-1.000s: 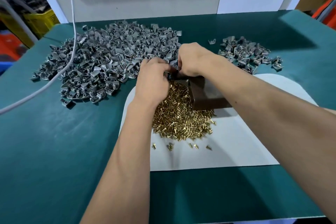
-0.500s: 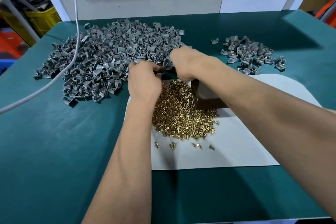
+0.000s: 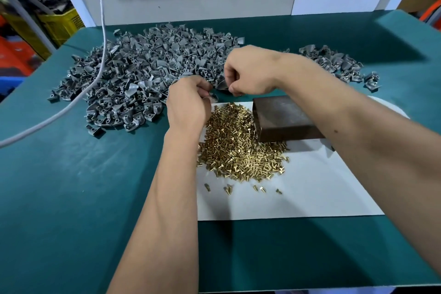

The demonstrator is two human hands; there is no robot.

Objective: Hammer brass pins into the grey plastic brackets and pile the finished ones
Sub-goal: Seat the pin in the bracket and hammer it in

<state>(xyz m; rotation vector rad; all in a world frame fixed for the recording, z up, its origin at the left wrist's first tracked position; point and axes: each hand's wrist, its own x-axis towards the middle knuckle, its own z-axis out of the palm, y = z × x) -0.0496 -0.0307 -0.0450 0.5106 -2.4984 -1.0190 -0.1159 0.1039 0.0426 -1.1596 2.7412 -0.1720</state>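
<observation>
A large heap of grey plastic brackets [image 3: 143, 74] covers the far left of the green table. A smaller bracket pile [image 3: 334, 62] lies at the far right. Loose brass pins [image 3: 238, 148] are heaped on a white sheet [image 3: 310, 188], beside a dark metal block [image 3: 281, 117]. My left hand [image 3: 188, 102] pinches one grey bracket [image 3: 212, 97] at the heap's near edge. My right hand [image 3: 250, 71] hovers just beyond the block, its fingers curled round another grey bracket [image 3: 221, 83]. Both hands' fingertips are mostly hidden. No hammer is in view.
A white cord [image 3: 100, 31] hangs down and trails across the left heap and off the table's left edge. A white panel stands behind the table. Yellow crates [image 3: 59, 26] sit off the left side. Bare green mat [image 3: 71, 186] lies near left.
Both hands have lifted off the block's far end and drawn apart. The right hand moved up and away, and the top of the block now shows.
</observation>
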